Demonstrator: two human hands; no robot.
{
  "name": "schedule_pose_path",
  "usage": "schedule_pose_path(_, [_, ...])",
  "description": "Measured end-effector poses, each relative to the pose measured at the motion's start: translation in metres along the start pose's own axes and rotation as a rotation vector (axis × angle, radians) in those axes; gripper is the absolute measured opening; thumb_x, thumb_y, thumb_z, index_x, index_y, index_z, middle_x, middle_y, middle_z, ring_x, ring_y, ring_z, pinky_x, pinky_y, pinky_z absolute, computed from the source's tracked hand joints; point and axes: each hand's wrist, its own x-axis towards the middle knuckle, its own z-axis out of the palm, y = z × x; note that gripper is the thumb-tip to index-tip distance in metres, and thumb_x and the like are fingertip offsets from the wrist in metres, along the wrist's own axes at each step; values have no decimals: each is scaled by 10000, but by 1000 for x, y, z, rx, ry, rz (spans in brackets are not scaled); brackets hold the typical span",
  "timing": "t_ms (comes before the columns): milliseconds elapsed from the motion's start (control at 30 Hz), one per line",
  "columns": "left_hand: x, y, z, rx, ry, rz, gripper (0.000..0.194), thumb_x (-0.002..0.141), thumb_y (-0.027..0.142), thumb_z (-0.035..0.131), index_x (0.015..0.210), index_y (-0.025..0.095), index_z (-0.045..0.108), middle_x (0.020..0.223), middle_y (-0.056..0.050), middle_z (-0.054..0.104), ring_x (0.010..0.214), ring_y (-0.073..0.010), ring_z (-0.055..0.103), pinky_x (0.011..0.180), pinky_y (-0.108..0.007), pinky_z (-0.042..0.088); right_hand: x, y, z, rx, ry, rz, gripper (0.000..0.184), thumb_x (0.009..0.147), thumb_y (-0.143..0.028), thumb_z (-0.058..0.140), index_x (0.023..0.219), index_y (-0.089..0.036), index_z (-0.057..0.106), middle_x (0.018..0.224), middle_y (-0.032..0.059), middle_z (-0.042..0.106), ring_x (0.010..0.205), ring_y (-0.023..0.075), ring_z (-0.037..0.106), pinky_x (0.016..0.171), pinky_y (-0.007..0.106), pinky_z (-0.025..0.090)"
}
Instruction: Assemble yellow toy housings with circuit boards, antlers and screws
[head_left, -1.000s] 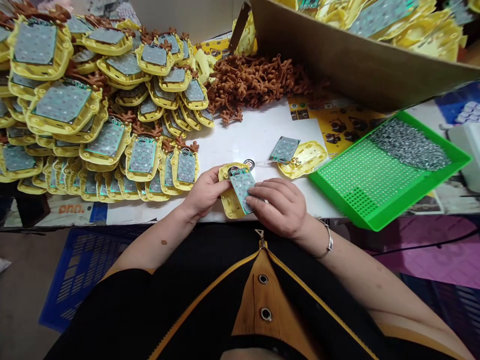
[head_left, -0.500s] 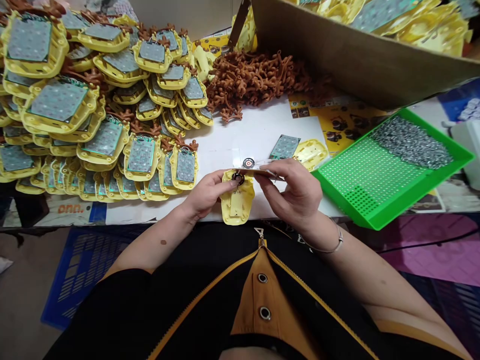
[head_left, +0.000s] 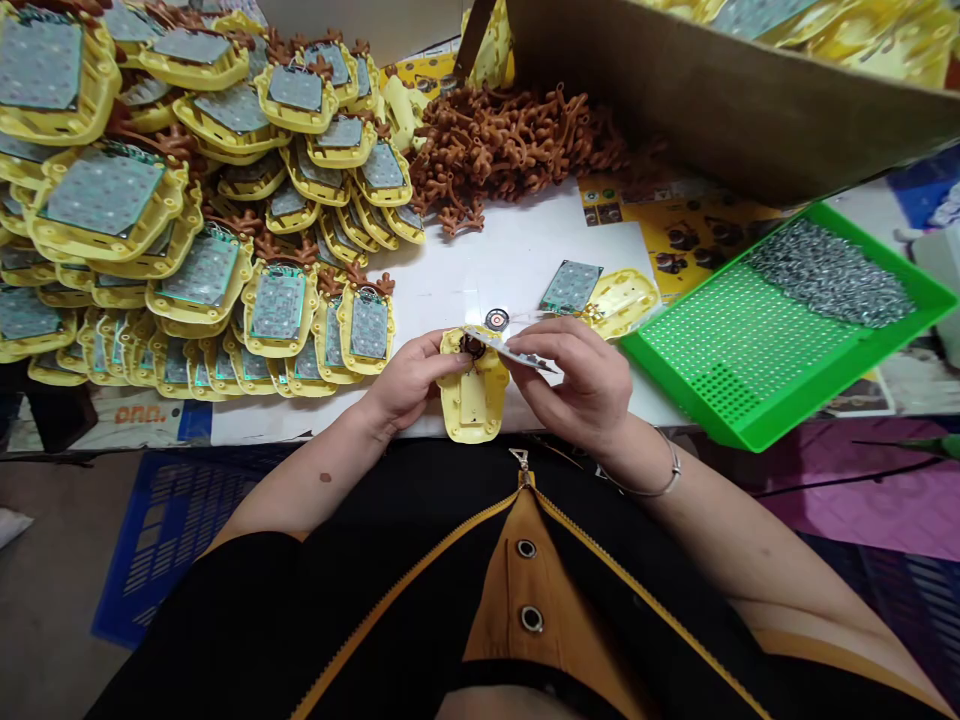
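Observation:
My left hand (head_left: 409,385) is closed on the left side of a yellow plastic shell (head_left: 472,400), hollow side up, at the table's front edge. A round black speaker (head_left: 472,347) sits in the shell's upper part, near my left thumb. Between the fingers and thumb of my right hand (head_left: 577,380) is a circuit board (head_left: 525,355), tilted above the shell's upper right. A second speaker (head_left: 496,320) lies on the table just beyond. Behind my right hand are another circuit board (head_left: 571,287) and a yellow shell (head_left: 622,302).
Stacked yellow shells with boards (head_left: 277,305) fill the left side. Brown antler-like parts (head_left: 517,145) are heaped at the back. A green tray (head_left: 720,395) holding many screws (head_left: 832,275) stands right. A cardboard box (head_left: 675,110) with yellow shells rises behind it.
The circuit board in my right hand has turned from nearly edge-on to a slant, its right end lower. More of the shell's inside shows. The view has shifted slightly.

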Motion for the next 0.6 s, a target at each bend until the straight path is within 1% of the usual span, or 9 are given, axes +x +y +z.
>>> schedule_pose_path(133, [-1, 2, 1, -42, 7, -28, 287, 673, 267, 806, 926, 145, 742, 855, -62, 766, 796, -207, 700, 809, -342, 514, 1, 1, 0, 33, 17, 11, 243, 827, -64, 649, 1003, -231, 628, 871, 39, 711, 793, 167, 694, 663, 296, 588])
schedule_pose_path(333, [1, -1, 3, 15, 12, 6, 278, 656, 251, 825, 908, 159, 750, 891, -49, 777, 831, -200, 709, 849, -340, 519, -2, 1, 0, -14, -28, -17, 233, 834, -89, 618, 1019, -230, 635, 897, 53, 718, 782, 169, 694, 647, 297, 575])
schedule_pose_path(400, [2, -2, 3, 31, 23, 25, 279, 652, 257, 822, 905, 160, 754, 894, -47, 779, 855, -209, 712, 853, -341, 522, -4, 0, 1, -47, -50, -68, 240, 843, -100, 604, 1042, -230, 637, 912, 60, 725, 788, 168, 693, 659, 297, 572])
schedule_pose_path(533, [4, -3, 1, 35, 53, 76, 299, 627, 256, 825, 902, 160, 760, 941, -54, 783, 962, -246, 709, 893, -359, 527, -10, -2, 4, -152, -91, -261, 235, 872, -114, 580, 1062, -238, 640, 905, 56, 734, 811, 176, 674, 717, 319, 576])
schedule_pose_path(600, [4, -4, 0, 42, 67, 91, 310, 629, 259, 825, 917, 162, 763, 954, -55, 784, 979, -248, 707, 901, -364, 529, -13, -2, 5, -181, -107, -306, 227, 880, -121, 582, 1066, -235, 644, 911, 59, 736, 828, 180, 665, 732, 325, 578])
